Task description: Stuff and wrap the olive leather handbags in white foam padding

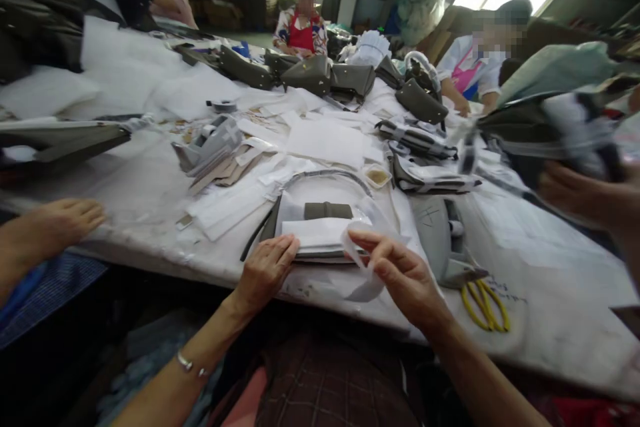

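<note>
A grey handbag [327,211] lies at the table's near edge, wrapped in part with white sheets, its arched handle [325,174] pointing away from me. My left hand [267,267] grips the bag's near left corner, fingers together over a folded white strip [317,232]; its thumb is hidden. Between the thumb and fingers of my right hand [405,277], a thin translucent white sheet [367,283] is pinched at the bag's near right side. Part of that sheet droops over the table edge.
Yellow-handled scissors [484,305] and a grey tape dispenser [440,240] lie right of the bag. Another tape dispenser [213,140] stands back left, near paper strips. Co-workers' hands show at left [55,227] and right [585,197]. Grey bags [310,75] line the back.
</note>
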`<state>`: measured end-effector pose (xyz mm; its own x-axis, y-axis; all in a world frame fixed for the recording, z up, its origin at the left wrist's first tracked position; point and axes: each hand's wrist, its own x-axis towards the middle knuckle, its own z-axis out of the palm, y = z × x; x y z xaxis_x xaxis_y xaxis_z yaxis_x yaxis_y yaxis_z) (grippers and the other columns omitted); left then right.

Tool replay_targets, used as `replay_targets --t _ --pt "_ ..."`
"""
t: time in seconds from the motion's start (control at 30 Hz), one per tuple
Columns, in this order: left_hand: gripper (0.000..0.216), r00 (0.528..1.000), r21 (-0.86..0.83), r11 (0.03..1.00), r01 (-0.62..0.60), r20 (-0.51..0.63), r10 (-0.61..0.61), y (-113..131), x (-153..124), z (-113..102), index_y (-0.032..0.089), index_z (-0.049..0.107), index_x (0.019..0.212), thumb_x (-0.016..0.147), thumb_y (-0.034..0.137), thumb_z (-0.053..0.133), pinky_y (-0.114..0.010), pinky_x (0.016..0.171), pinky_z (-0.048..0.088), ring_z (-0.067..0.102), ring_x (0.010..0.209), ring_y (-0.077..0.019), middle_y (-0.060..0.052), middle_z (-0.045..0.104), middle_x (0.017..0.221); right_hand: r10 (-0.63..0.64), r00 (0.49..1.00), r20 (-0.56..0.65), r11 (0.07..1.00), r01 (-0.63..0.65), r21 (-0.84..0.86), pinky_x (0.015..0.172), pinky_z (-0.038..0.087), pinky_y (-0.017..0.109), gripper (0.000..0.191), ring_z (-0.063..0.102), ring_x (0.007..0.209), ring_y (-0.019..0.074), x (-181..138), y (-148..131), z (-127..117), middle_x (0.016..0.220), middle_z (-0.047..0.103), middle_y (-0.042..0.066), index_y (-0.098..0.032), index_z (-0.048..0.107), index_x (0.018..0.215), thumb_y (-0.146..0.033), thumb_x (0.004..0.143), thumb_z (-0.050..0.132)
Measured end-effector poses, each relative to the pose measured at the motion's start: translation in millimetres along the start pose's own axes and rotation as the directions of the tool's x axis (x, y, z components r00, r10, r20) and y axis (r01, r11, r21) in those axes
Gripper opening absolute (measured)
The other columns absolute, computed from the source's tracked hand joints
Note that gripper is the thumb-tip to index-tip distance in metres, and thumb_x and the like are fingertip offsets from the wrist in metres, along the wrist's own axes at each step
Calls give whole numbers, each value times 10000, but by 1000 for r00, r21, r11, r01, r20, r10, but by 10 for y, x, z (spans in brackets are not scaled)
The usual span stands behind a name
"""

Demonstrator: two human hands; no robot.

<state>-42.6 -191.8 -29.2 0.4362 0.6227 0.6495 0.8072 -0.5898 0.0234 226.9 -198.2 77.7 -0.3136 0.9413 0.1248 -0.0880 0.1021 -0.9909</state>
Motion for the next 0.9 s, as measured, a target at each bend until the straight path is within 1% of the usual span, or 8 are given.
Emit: replay_targets --t 0.1,0.2,0.27,0.33,0.43,0.6,0.8,0.9 --pt "313 1000 -14 1000 17 -15 -17 10 -6 5 109 583 1248 956 121 470 -408 922 525 637 1105 -263 -139 691 1188 -91 956 278 967 152 -204 1039 490 458 164 520 1308 259 269 84 391 1369 595 101 -209 636 827 -320 942 599" --pt "322 999 -14 1000 20 -39 -21 19 -25 13 103 588 1244 950 91 458 -408 913 536 637 1108 -259 -146 692 1183 -101 868 485 734 394 -552 1134 361 549 59 448 1373 303 540 269 545 1343 613 132 -196 680 847 -238 885 663" --pt "314 999 -28 999 26 -39 -27 23 -39 20 104 591 1245 952 109 477 -411 922 536 635 1113 -256 -148 690 1190 -22 817 577 601 472 -645 1151 309 586 49 506 1323 314 677 381 533 1302 644 125 -199 709 837 -243 856 703" --pt "316 999 -47 998 34 -33 -36 26 -50 27 106 591 1253 957 125 483 -409 936 531 630 1126 -254 -146 688 1198 25 815 579 611 446 -654 1123 380 528 65 612 1202 265 763 450 459 1243 682 90 -221 724 842 -264 874 688" --pt "349 998 -43 998 46 -31 -47 27 -55 35 116 592 1262 946 74 447 -396 945 523 629 1133 -244 -133 688 1207 -2 901 435 649 332 -684 1017 498 416 88 652 1124 224 830 499 277 1208 696 73 -238 722 948 -259 870 686" --pt "363 997 -31 997 64 -49 -65 32 -48 48 124 605 1236 909 28 479 -384 961 510 639 1115 -237 -117 695 1198 -15 945 327 421 303 -855 997 487 474 461 620 1133 291 860 537 1 1217 675 111 -219 666 1170 -327 748 818" --pt "360 997 -48 997 66 -36 -68 34 -41 46 128 593 1250 922 45 472 -389 952 515 637 1125 -236 -123 696 1190 63 923 380 214 359 -908 779 497 347 113 620 867 221 802 376 59 897 683 60 -214 727 871 -322 874 696" --pt "338 997 -64 996 63 -39 -65 29 -44 48 126 595 1249 938 78 471 -398 942 519 633 1118 -244 -130 694 1188 140 891 433 156 412 -898 709 460 311 128 609 820 198 913 232 126 827 674 44 -215 720 799 -263 899 656"
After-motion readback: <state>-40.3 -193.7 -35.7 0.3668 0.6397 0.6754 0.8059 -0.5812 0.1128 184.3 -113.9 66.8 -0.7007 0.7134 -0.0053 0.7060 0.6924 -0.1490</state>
